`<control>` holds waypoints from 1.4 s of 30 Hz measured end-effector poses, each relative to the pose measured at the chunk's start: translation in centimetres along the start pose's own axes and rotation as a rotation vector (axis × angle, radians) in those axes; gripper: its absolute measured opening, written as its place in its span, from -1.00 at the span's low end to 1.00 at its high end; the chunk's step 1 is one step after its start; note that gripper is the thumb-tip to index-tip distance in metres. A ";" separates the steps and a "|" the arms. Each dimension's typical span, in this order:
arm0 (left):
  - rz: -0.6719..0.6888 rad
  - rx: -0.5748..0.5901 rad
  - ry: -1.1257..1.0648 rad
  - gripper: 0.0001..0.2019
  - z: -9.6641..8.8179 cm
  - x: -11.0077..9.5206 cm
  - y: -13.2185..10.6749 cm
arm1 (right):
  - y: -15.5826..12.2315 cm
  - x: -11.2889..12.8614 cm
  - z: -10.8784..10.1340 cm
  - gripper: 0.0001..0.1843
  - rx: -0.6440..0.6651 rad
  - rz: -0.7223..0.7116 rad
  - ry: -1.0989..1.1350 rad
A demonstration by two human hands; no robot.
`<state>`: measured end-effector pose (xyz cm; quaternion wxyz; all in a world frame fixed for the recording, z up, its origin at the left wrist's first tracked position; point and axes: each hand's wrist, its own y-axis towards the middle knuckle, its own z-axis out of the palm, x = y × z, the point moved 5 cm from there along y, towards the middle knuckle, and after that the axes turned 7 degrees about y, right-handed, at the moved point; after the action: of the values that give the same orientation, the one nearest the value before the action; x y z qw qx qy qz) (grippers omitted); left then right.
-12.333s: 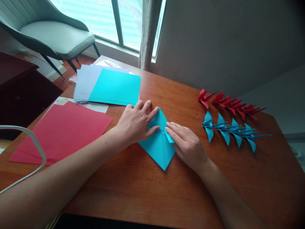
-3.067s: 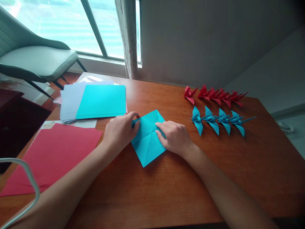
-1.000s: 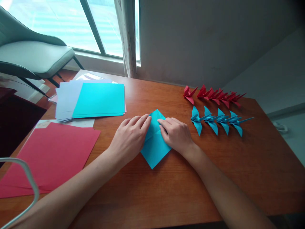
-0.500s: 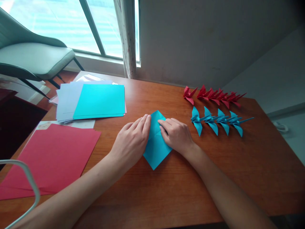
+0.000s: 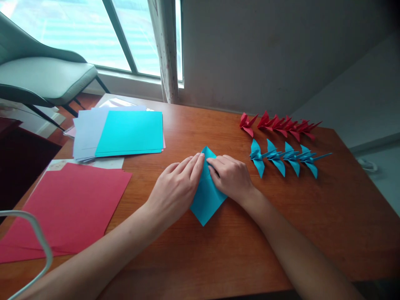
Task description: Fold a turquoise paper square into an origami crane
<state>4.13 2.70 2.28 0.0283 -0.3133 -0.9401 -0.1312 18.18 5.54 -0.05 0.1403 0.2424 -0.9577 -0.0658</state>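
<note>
Blue paper (image 5: 208, 196) lies diamond-wise on the tabletop (image 5: 187, 262), likely light, crisp and easily creased — best steadied flat by its edges (image 5: 213, 210). The left hand (image 5: 178, 179) rests flattened along one side; the right hand (image 5: 233, 173) curls on the other — whether pinching, unclear. The far tip (image 5: 206, 150) shows uncovered.

Bare left hand (image 5: 178, 183), bare right hand (image 5: 231, 176), slender uncovered fingers (image 5: 194, 168). Left forearm (image 5: 109, 252), right forearm (image 5: 281, 235) both bare, slim, tapering to bare wrists (image 5: 149, 209).
</note>
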 end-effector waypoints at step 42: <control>0.179 0.160 0.044 -0.47 0.3 -2.4 -0.8 | 0.1 -0.3 0.3 -0.72 0.035 0.075 0.071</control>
<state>5.59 0.84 1.46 0.0853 -0.3899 -0.9149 -0.0598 18.30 5.80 -0.42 0.1726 0.2107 -0.9616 -0.0352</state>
